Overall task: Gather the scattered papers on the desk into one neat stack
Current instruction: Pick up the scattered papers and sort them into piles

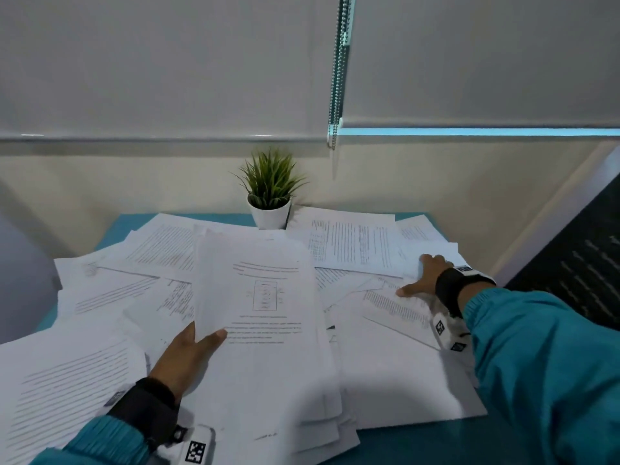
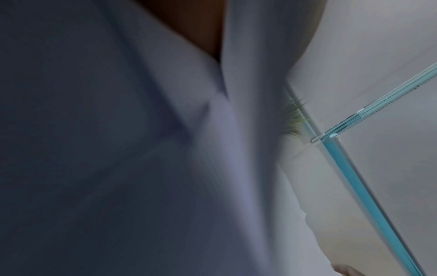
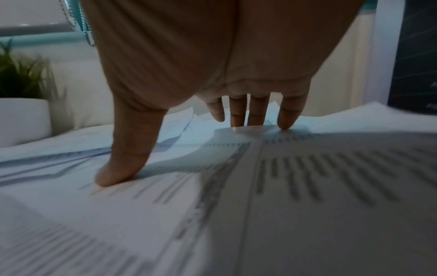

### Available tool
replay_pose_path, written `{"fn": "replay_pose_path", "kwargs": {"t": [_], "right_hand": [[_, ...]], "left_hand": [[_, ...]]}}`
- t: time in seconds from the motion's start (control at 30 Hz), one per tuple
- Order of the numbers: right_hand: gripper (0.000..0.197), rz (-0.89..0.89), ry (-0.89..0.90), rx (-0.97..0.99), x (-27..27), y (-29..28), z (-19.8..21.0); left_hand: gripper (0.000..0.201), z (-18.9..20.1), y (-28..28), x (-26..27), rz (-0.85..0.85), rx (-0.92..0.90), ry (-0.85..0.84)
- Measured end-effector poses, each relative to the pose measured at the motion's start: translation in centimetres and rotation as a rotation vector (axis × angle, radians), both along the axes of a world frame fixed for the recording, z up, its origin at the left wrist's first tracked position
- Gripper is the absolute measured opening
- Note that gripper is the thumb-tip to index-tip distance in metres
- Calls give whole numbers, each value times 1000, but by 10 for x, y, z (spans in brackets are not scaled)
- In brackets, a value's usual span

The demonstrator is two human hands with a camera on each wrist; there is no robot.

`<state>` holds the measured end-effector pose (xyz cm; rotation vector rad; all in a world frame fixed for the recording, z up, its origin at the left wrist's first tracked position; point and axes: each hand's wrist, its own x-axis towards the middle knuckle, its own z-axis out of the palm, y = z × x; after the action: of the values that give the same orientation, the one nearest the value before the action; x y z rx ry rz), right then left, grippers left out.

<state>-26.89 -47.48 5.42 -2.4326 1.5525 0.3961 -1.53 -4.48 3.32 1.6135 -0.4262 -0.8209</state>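
Observation:
Many printed white sheets lie scattered and overlapping over the teal desk (image 1: 419, 441). My left hand (image 1: 201, 340) grips a gathered stack of papers (image 1: 268, 313) at its left edge, thumb on top, fingers hidden beneath. In the left wrist view the blurred stack of papers (image 2: 141, 149) fills most of the frame. My right hand (image 1: 414, 276) lies spread on loose sheets (image 1: 396, 307) at the right. The right wrist view shows that right hand (image 3: 194, 147) with straight fingers (image 3: 237, 115), thumb and fingertips touching a printed sheet (image 3: 307, 186).
A small potted plant (image 1: 270, 199) in a white pot stands at the desk's back edge, by the wall. A beaded blind cord (image 1: 337, 78) hangs above it. A dark panel (image 1: 570, 263) rises at the right. More sheets (image 1: 67, 380) cover the near left.

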Motion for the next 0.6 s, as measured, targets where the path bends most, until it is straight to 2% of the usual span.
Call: {"fn": "replay_pose_path", "kwargs": {"t": [0.07, 0.1, 0.17, 0.2, 0.3, 0.47, 0.53, 0.6], "right_hand": [[130, 3, 6, -34, -4, -10, -5], [110, 19, -1, -28, -4, -12, -1], [43, 56, 1, -22, -6, -4, 21], [30, 104, 0, -25, -7, 3, 33], [42, 199, 54, -27, -17, 20, 57], [27, 250, 134, -75, -37, 14, 86], [16, 282, 211, -111, -41, 8, 109], [12, 295, 251, -192, -41, 0, 133]], "left_hand": [[37, -1, 1, 0, 13, 18, -17], [38, -2, 2, 2, 22, 24, -21], [38, -3, 3, 1, 28, 38, -38], [37, -2, 4, 1, 22, 54, -63], [33, 3, 3, -1, -14, 96, -126], [30, 6, 0, -1, -37, 95, -156], [26, 5, 1, -1, -15, 90, -144], [30, 4, 1, 0, -27, 94, -132]]}}
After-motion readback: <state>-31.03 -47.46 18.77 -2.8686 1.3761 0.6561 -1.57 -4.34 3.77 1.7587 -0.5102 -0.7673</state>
